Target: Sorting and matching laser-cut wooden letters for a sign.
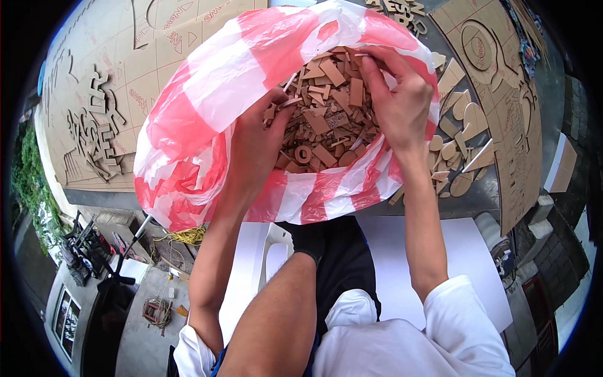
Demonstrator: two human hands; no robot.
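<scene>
A large red-and-white striped plastic bag lies with its mouth spread wide on the table. Many small tan cut-out pieces fill it, among them a ring-shaped one. My left hand reaches into the left side of the opening, thumb and fingers closed on a small flat piece. At the far right of the opening, my right hand pinches a thin small piece between thumb and forefinger. Its other fingers curl near the bag's rim.
Cut letter shapes rest on a brown-papered sheet at the left. Loose offcuts lie right of the bag, beside another cut sheet. More letters sit at the far edge. White panels are below the table's near edge.
</scene>
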